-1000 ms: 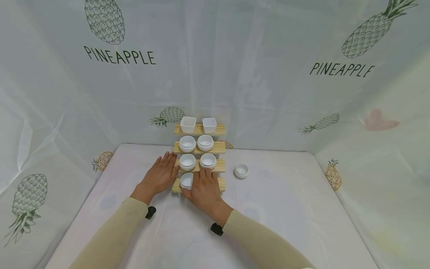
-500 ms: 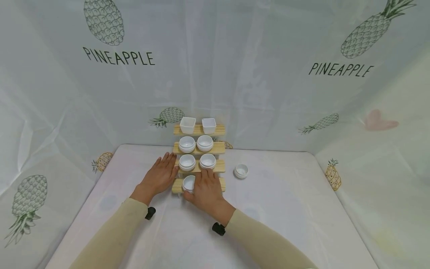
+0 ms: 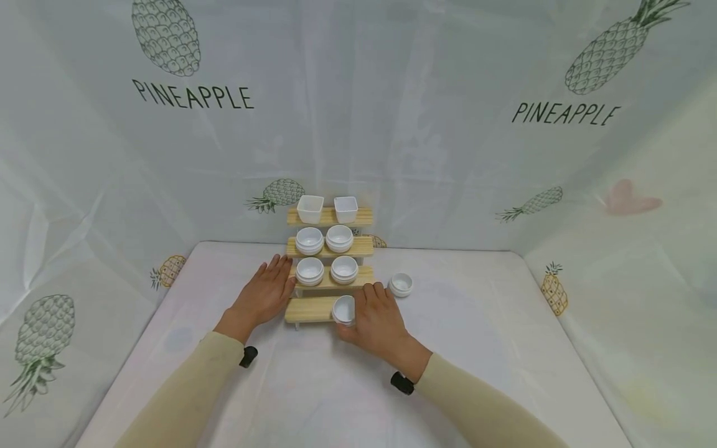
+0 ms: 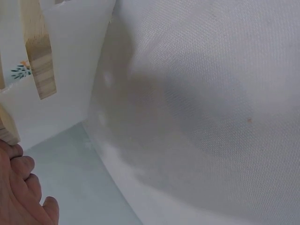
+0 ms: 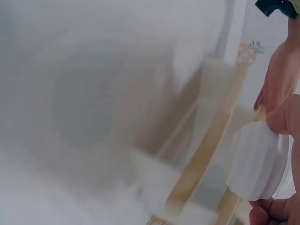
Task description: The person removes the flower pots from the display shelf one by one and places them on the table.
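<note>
My right hand [image 3: 381,323] pinches a small white round bowl [image 3: 343,309] between thumb and fingers. In the head view it overlaps the right half of the lowest wooden step [image 3: 308,309] of a four-tier stand; the right wrist view shows the bowl [image 5: 255,161] from the side, with the pale wooden steps beyond. My left hand [image 3: 266,292] lies along the stand's left side with fingers straight. In the left wrist view, its fingertips [image 4: 13,150] are right at the end of a wooden step [image 4: 7,126].
White round bowls [image 3: 310,270] stand in pairs on the two middle steps, and two square white bowls [image 3: 310,210] on the top one. Another round bowl [image 3: 401,284] sits on the white-covered table [image 3: 476,348], right of the stand. A pineapple-print curtain [image 3: 381,124] hangs behind.
My right hand has moved the round bowl rightward along the lowest step, from its left part to its right part. My left hand has stayed at the stand's left side.
</note>
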### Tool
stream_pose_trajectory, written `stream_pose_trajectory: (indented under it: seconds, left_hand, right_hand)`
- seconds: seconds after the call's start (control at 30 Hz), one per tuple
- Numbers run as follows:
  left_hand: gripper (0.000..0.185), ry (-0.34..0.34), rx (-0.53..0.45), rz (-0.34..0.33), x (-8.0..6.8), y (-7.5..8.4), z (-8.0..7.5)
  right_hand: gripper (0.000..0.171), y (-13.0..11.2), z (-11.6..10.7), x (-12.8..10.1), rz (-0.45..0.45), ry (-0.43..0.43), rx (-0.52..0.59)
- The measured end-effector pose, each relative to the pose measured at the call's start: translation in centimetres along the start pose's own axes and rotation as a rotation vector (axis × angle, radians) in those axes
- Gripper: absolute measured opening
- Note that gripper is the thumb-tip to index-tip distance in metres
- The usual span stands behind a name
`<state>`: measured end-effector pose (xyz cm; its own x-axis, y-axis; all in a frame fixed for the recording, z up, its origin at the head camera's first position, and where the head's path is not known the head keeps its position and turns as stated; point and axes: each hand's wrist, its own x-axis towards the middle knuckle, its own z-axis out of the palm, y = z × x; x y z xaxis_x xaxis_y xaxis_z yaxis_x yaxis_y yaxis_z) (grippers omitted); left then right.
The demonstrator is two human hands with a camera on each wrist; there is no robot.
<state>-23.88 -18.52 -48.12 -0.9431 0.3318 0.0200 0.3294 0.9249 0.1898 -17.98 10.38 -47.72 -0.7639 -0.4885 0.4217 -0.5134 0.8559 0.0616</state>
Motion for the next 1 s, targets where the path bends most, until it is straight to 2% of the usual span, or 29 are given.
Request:
stream_pose_trajectory:
  seconds: [0.2, 0.43, 0.7, 0.83, 1.0]
  left_hand:
    - [0.070, -0.001, -0.002, -0.005, 0.1, 0.0, 0.1]
    - [0.070, -0.005, 0.000, -0.004, -0.1, 0.2, 0.0]
    - [0.070, -0.004, -0.007, -0.003, -0.2, 0.3, -0.2]
    - [0.070, -0.015, -0.006, -0.008, -0.1, 0.2, -0.2]
    - [0.069, -0.010, -0.004, -0.007, 0.0, 0.2, -0.1]
  right_hand:
    - [0.056, 3.6, -0.5, -2.0, 0.014, 0.009, -0.008]
    - [0.058, 8.6, -0.4, -4.1, 0.083, 0.007, -0.021]
    - [0.058, 14.6, 0.5, -5.1, 0.141, 0.031, -0.041]
    - [0.058, 16.5, 1.3, -5.2, 0.174, -0.015, -0.051]
    - [0.061, 17.7, 2.1, -5.3, 0.231, -0.102, -0.044]
